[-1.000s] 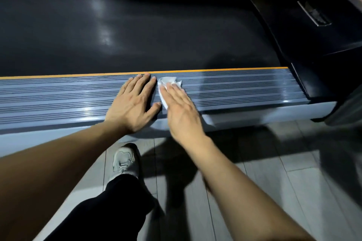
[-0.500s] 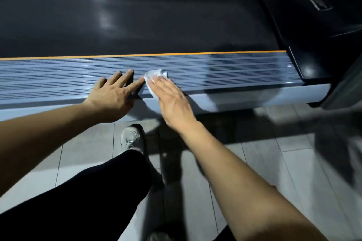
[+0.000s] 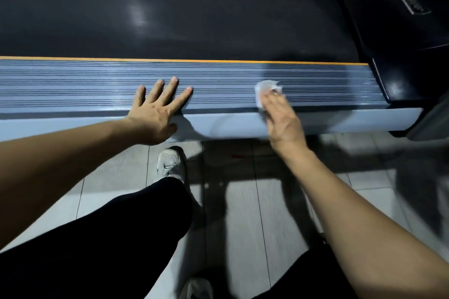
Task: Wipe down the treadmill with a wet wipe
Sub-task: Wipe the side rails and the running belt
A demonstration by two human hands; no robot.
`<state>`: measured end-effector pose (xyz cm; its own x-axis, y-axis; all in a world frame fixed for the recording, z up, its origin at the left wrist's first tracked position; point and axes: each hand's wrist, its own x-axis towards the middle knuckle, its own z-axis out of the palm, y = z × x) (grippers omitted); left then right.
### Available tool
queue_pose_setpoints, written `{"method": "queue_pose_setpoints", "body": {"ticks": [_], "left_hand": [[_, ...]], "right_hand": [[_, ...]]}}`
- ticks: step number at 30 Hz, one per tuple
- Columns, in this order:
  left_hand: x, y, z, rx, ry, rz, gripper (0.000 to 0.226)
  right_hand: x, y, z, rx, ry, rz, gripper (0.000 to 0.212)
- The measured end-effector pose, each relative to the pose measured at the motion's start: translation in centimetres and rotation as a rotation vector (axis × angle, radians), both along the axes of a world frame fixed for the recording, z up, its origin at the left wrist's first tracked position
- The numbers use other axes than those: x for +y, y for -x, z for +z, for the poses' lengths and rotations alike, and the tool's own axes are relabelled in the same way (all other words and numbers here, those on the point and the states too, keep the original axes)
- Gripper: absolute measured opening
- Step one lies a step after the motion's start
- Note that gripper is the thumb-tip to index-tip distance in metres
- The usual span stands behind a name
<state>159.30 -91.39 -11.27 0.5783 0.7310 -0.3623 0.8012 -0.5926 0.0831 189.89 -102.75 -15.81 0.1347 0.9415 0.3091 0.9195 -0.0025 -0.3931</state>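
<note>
The treadmill's black belt [image 3: 170, 12] fills the view beyond both hands, its far edge and left end cut off by the frame. Beyond and to the right of the right hand sits the black motor cover [image 3: 398, 31], cropped at the top and right; the plate on it is too blurred to read. Under both hands runs the grey ribbed side rail [image 3: 73, 85], edged with an orange strip [image 3: 145, 60] on the side away from the hands. Its left end runs out of view. Below the hands lies the pale tiled floor [image 3: 243, 213], crossed by dark shadows.

A leg in black trousers [image 3: 97, 238] reaches in under the left forearm, ending in a light sneaker [image 3: 170, 162] just below the left hand. A second shoe [image 3: 196, 289] is mostly cut off at the bottom edge.

The left hand [image 3: 155, 114] lies flat on the rail with fingers spread, holding nothing. The right hand [image 3: 281, 119], blurred by motion, presses with straight fingers on the wet wipe [image 3: 264, 91]. The wipe lies on the rail well to the right of the left hand, with only its crumpled white edge showing past the fingertips.
</note>
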Motion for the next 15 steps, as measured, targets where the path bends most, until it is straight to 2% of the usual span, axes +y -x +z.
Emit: {"method": "queue_pose_setpoints", "body": {"ticks": [2, 5, 7, 9, 12, 15], "left_hand": [[-0.1, -0.1, -0.1, 0.000, -0.012, 0.002, 0.093], [0.0, -0.1, -0.1, -0.005, -0.004, 0.001, 0.091], [0.1, 0.1, -0.1, -0.007, -0.017, 0.006, 0.089], [0.1, 0.2, 0.0, -0.034, -0.006, -0.001, 0.088], [0.0, 0.4, -0.1, -0.086, -0.011, 0.005, 0.090], [-0.1, 0.4, -0.2, -0.103, -0.015, 0.012, 0.089]], "right_hand": [[1.7, 4.5, -0.1, -0.017, -0.066, 0.122, 0.051], [4.0, 11.0, 0.0, 0.012, -0.091, 0.209, 0.060], [4.7, 12.4, 0.3, -0.032, -0.085, 0.287, 0.065], [4.5, 10.4, 0.4, -0.059, -0.071, 0.321, 0.062], [2.3, 4.8, 0.0, -0.017, -0.037, 0.191, 0.058], [-0.7, -1.7, 0.2, 0.020, 0.009, -0.113, 0.054]]}}
